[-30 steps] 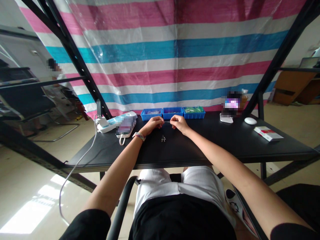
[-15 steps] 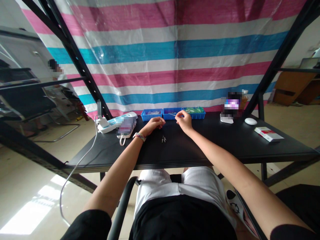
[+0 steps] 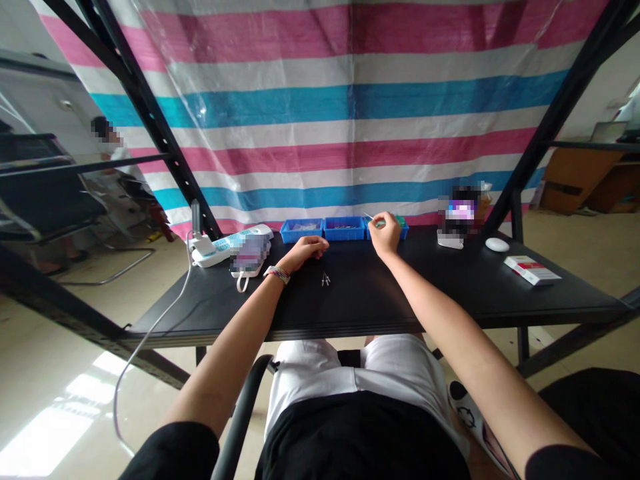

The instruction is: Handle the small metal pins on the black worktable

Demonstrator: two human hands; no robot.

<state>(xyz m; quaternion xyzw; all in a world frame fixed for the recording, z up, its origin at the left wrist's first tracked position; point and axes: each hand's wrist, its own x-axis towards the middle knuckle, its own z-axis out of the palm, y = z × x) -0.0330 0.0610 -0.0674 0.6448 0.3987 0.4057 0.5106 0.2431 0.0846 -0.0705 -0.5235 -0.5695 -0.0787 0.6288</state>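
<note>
Since a second ago the right hand (image 3: 385,233) has carried a thin pin (image 3: 369,216), pinched in its fingertips, from beside the loosely curled, empty left hand (image 3: 306,249) to the green bin (image 3: 397,227), where a slack pinch could drop it short.

Single head-worn cam, seated, looking forward and down across the black desk (image 3: 450,287) from its near edge, forearms running up from the bottom of frame. Wide lens: lap at the bottom, the desk's far edge and striped tarp (image 3: 350,120) up top. Desk fairly near, mid-frame; no second view.
</note>
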